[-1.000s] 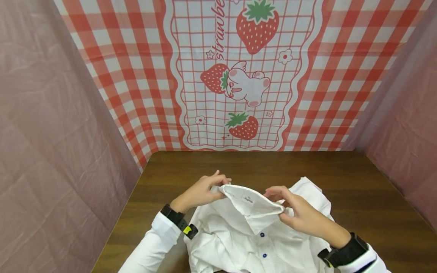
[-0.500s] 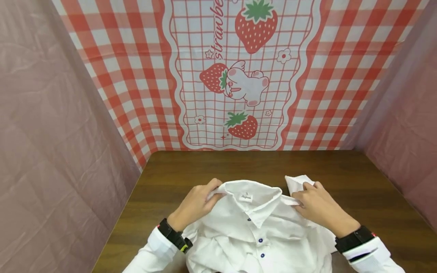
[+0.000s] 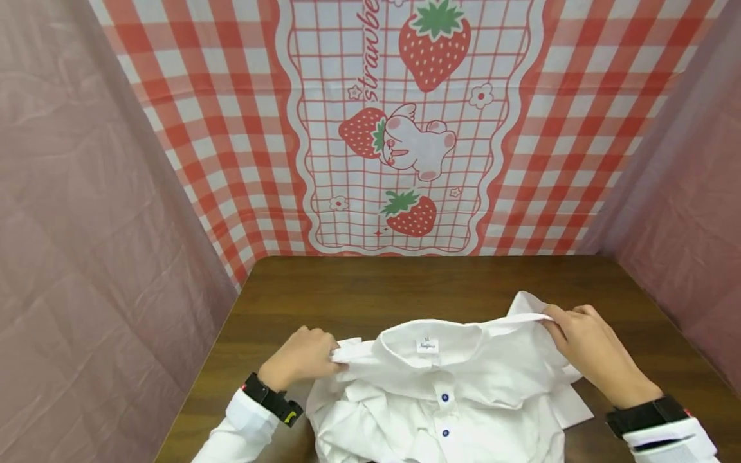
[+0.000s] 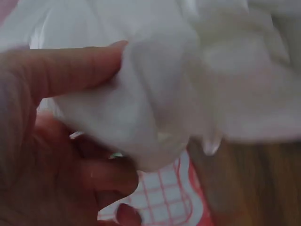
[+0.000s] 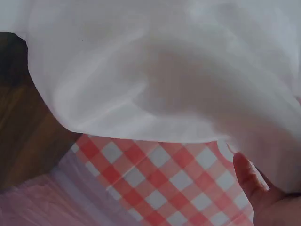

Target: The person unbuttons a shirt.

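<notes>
A white shirt (image 3: pixel 486 379) with dark blue buttons and a label inside its collar lies bunched at the near side of the table. My left hand (image 3: pixel 303 357) pinches the shirt's shoulder on the left; in the left wrist view, the thumb (image 4: pixel 80 70) presses on the white cloth (image 4: pixel 155 94) with fingers curled beneath. On the other side my right hand (image 3: pixel 596 350) grips the opposite shoulder, stretching the fabric between both hands. Cloth fills most of the right wrist view, where only part of the right hand (image 5: pixel 273 202) shows at the lower right corner.
The brown wooden table (image 3: pixel 324 283) runs back to a red-and-white checked cloth (image 3: pixel 231 128) printed with strawberries. Pink drapes hang on both sides, one at the left (image 3: pixel 116 257) and one at the right (image 3: pixel 689 257). A shirt sleeve spreads beneath the right hand.
Both hands have moved apart from the collar to the shoulders, left hand leftward, right hand rightward. The collar has gone from folded together to spread open, and the shirt is pulled wider.
</notes>
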Demonstrator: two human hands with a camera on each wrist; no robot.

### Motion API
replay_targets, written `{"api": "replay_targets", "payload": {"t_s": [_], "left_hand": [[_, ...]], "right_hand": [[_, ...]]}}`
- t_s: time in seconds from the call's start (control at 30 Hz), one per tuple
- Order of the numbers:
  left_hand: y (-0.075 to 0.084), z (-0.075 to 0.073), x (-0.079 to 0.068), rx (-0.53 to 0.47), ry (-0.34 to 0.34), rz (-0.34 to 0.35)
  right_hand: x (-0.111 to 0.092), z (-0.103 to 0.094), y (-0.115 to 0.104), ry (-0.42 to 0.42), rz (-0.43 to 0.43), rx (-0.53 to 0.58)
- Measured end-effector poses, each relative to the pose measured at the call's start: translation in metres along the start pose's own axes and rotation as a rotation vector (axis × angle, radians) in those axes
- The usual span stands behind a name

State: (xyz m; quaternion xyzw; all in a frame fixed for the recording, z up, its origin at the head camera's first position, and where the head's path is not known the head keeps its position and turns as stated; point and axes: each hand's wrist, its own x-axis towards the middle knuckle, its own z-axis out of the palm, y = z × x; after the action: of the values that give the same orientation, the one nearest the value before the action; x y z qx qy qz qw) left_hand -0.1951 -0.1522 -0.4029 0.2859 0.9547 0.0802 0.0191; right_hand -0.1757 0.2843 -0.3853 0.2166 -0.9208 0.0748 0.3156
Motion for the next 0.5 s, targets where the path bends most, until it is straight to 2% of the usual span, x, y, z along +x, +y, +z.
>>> {"api": "replay_targets", "payload": {"t_s": [0.07, 0.13, 0.2, 0.3, 0.33, 0.4, 0.47, 0.5], "left_hand": [[-0.009, -0.002, -0.002, 0.010, 0.036, 0.029], [-0.018, -0.005, -0.004, -0.063, 0.067, 0.090], [-0.029, -0.008, -0.006, -0.219, 0.083, 0.162], [-0.041, -0.017, -0.007, -0.505, 0.046, 0.200], [-0.044, -0.021, -0.007, -0.574, 0.036, 0.188], [-0.047, -0.029, -0.003, -0.640, 0.048, 0.134], [-0.047, -0.038, 0.003, -0.654, 0.087, 0.047], [-0.047, -0.041, 0.007, -0.625, 0.131, 0.014]], "right_hand": [[-0.004, -0.003, 0.003, -0.049, 0.062, 0.024], [-0.006, -0.006, 0.005, -0.102, 0.134, 0.054], [-0.006, -0.010, 0.009, -0.150, 0.195, 0.097], [-0.004, -0.014, 0.016, -0.162, 0.211, 0.165], [-0.003, -0.015, 0.019, -0.143, 0.191, 0.189], [0.002, -0.015, 0.024, -0.066, 0.117, 0.241], [0.009, -0.015, 0.027, 0.014, 0.059, 0.240], [0.013, -0.015, 0.027, 0.039, 0.056, 0.234]]}}
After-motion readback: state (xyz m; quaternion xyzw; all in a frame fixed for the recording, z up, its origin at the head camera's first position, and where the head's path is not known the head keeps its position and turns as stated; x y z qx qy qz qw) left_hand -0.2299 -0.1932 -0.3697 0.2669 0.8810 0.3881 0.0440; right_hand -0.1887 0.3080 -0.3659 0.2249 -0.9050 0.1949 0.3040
